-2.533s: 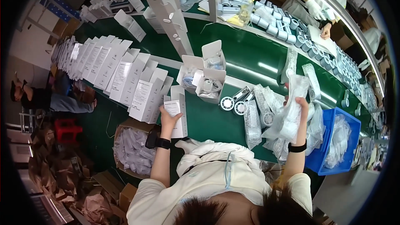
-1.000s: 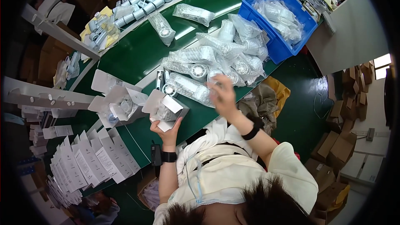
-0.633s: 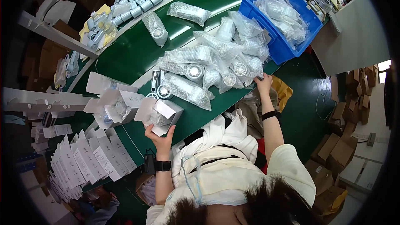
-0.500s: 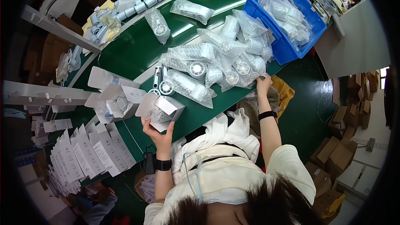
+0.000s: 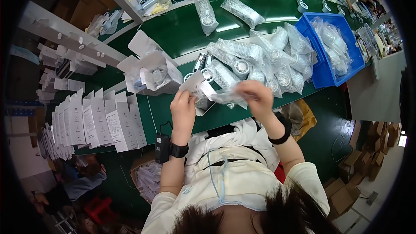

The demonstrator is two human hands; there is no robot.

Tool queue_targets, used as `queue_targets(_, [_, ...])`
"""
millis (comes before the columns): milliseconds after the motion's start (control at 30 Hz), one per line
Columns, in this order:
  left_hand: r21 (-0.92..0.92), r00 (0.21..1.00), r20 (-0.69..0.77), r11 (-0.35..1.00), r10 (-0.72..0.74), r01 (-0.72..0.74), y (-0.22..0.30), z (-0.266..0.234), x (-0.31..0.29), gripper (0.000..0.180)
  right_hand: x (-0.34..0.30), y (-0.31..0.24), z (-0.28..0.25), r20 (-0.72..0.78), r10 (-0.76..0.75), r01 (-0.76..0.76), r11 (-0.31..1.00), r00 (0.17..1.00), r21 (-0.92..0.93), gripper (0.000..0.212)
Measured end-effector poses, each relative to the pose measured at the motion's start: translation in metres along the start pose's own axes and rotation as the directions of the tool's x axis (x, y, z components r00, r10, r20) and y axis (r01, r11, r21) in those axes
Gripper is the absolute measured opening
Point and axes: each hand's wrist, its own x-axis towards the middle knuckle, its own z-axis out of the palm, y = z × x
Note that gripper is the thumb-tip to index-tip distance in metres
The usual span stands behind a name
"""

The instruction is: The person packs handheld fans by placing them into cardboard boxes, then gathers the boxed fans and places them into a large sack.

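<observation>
Left of the small white box point(image 5: 191, 82), tall white cartons point(image 5: 97, 121) stand in a close row, presumably for taking singly, and filled open boxes point(image 5: 162, 80) sit just beside it. Left hand point(image 5: 183, 106): fingers bent nearly closed on the box's left edge by a raised flap — likely steadying it between the hands — while the right hand point(image 5: 258, 99) pinches a blurred clear packet point(image 5: 227, 96) at its right. Farther right, bubble-wrapped pieces point(image 5: 242, 52) heap up, then a blue bin point(image 5: 320, 67), probably for easy reach.

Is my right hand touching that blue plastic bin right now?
Apart: the head view shows several bubble-wrapped packages across the gap between the right hand and the blue plastic bin.
</observation>
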Motion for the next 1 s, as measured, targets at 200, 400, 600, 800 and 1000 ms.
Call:
queue_targets(200, [-0.176, 0.999, -0.004, 0.983, -0.054, 0.052, -0.004, -0.01, 0.005, 0.01, 0.025, 0.015, 0.058, 0.396, -0.385, 0.355, 0.923, 0.834, 0.15, 0.024])
queue_targets(400, [-0.226, 0.998, 0.031, 0.972, -0.059, 0.065, -0.009, -0.01, 0.004, 0.011, 0.051, 0.002, 0.041, 0.638, -0.039, 0.147, 0.982, 0.769, -0.117, 0.023])
queue_targets(600, [-0.144, 0.997, 0.013, 0.987, 0.071, -0.068, -0.017, -0.009, 0.005, 0.011, 0.058, 0.025, 0.03, 0.858, 0.034, 0.514, 0.789, 0.512, -0.338, 0.019])
queue_targets(800, [-0.175, 0.997, 0.015, 0.982, 0.076, -0.073, -0.022, -0.011, 0.004, 0.011, 0.05, 0.028, 0.007, 0.552, -0.01, 0.169, 0.956, 0.834, -0.239, 0.025])
queue_targets(1000, [-0.248, 0.996, 0.087, 0.969, 0.018, 0.004, -0.017, -0.013, 0.008, 0.01, 0.043, -0.002, 0.061, 0.454, -0.526, 0.533, 0.837, 0.719, 0.126, 0.02])
